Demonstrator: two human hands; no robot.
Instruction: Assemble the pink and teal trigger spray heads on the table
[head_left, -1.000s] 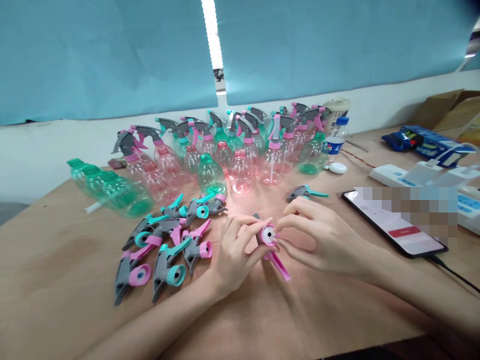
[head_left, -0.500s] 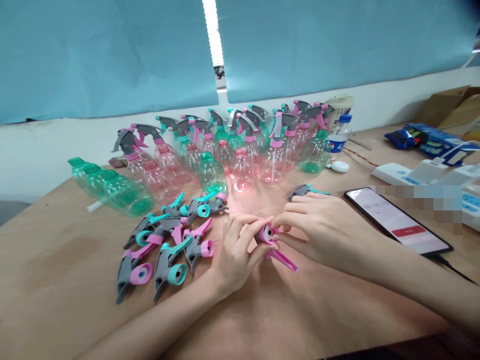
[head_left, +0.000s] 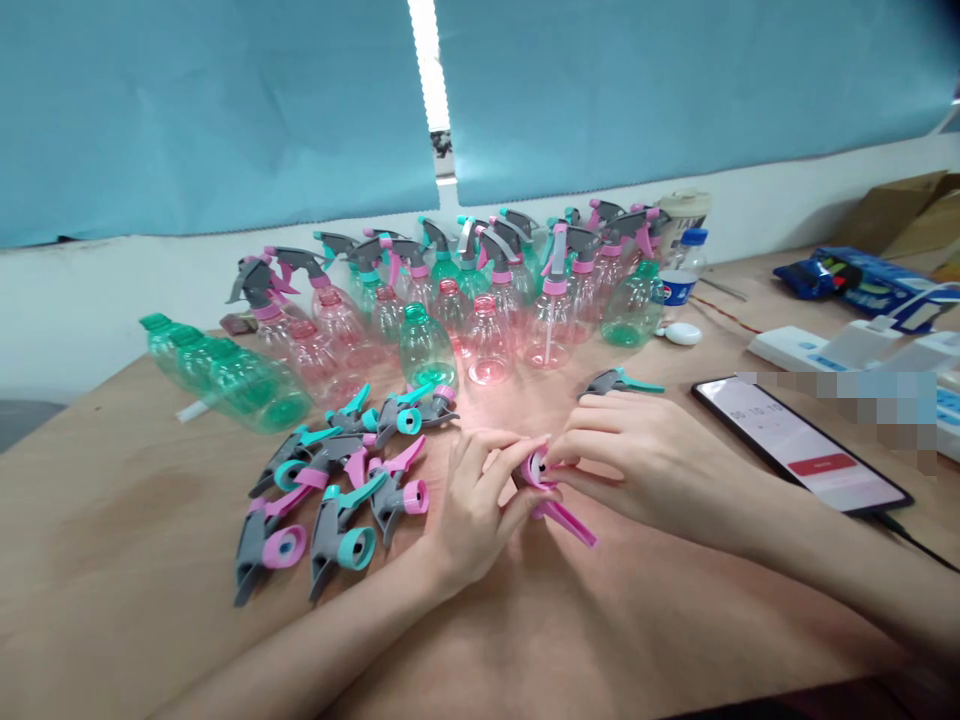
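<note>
A: Reading from the left, what do we mark first?

B: The green bottles (head_left: 225,375) lying on the table (head_left: 112,520), then the loose spray heads (head_left: 337,490) heaped just beside the left hand (head_left: 480,500).

A: How do we label that hand?

B: Curled narrow, with thumb and fingers closed on the spray head (head_left: 564,521). The head sits just above the table between both hands, its pink trigger slanting down to the right.

A: And the right hand (head_left: 645,455)?

B: Its fingertips are pinched on the pink collar of the same head. A second ago we saw the collar's white opening facing us. Now the fingers cover most of it, and the trigger lies slightly flatter.

A: What do we take from that?

B: We judge that the collar is being worked and the piece is not yet set down.

A: Further right?

B: A lone teal-trigger head (head_left: 619,381) just beyond the right hand, then the phone (head_left: 802,445). Standing bottles (head_left: 480,310) fill the row behind.
</note>
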